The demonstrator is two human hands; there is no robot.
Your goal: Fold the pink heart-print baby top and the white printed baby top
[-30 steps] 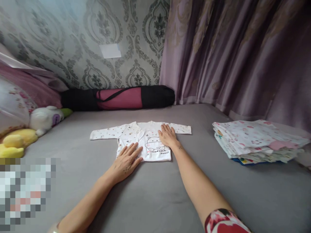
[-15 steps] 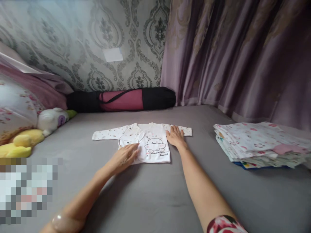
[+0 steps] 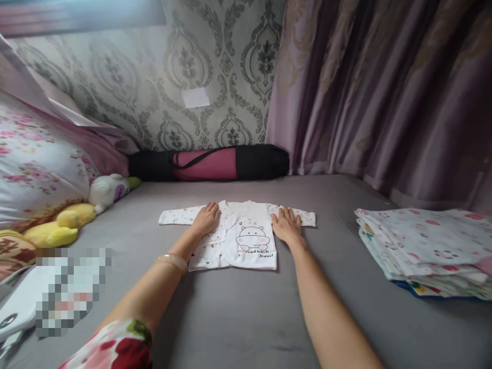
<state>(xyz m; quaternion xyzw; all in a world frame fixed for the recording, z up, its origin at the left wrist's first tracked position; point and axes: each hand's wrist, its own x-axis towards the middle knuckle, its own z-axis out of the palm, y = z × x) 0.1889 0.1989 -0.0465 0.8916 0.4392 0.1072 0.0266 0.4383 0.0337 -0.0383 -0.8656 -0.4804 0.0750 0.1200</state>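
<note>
A small white baby shirt point(image 3: 234, 246) lies flat on the grey bed sheet point(image 3: 246, 318), both patterned sleeves spread to the sides. A line-drawn hippo with lettering under it is printed on its front. My left hand point(image 3: 206, 219) rests on the shirt at the shoulder of the left sleeve, palm down with the fingers stretched out. On the other side, my right hand point(image 3: 286, 224) lies flat on the right sleeve near the body, its fingers spread. Neither hand grips the cloth.
A stack of folded baby clothes point(image 3: 430, 246) sits at the right. A black and maroon roll bag point(image 3: 207, 164) lies along the wall. At the left are a floral pillow point(image 3: 34, 164), a yellow plush toy point(image 3: 57, 228), a white plush toy point(image 3: 105, 192) and a white device point(image 3: 26, 302).
My left hand has moved up from the lower front of the shirt to the left sleeve's shoulder. My right hand stays on the right sleeve. The camera view has shifted slightly left.
</note>
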